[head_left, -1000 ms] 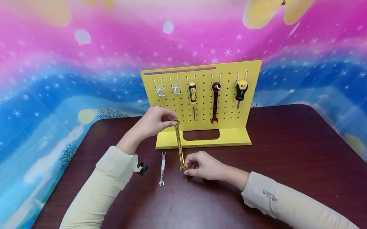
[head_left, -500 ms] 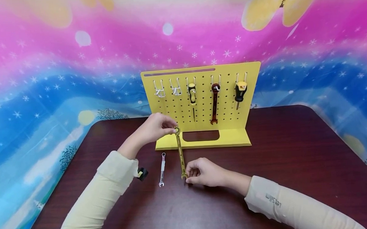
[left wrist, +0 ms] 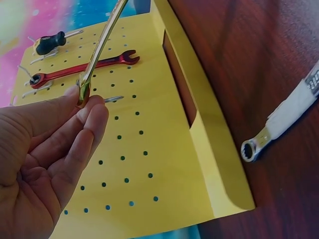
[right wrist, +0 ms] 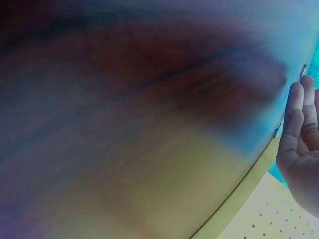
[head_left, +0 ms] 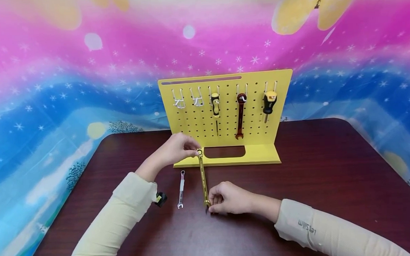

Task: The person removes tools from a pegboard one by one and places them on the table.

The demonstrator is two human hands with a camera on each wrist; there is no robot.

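Note:
A gold combination wrench (head_left: 203,177) slants down between my two hands, above the table. My left hand (head_left: 178,147) pinches its ring end between thumb and fingertips, in front of the pegboard's left foot. The left wrist view shows that hand (left wrist: 60,144) from the palm side, the wrench shaft (left wrist: 102,42) rising from the pinch. At the wrench's open end, close over the tabletop, my right hand (head_left: 231,198) grips with thumb and forefinger. In the right wrist view only the fingers (right wrist: 294,119) of that hand show, at the right edge. A smaller silver combination wrench (head_left: 181,189) lies left of the gold one.
A yellow pegboard (head_left: 256,137) stands at the back of the dark table (head_left: 328,176). On its hooks hang a slim screwdriver (head_left: 216,105), a red combination wrench (head_left: 240,117) and a stubby screwdriver (head_left: 270,102). Two white double hooks (head_left: 179,102) at its left hold nothing.
Both hands have moved down and toward the person, carrying the gold wrench with them. The wrench's ring end has dropped from in front of the board to its base. The silver wrench has not moved.

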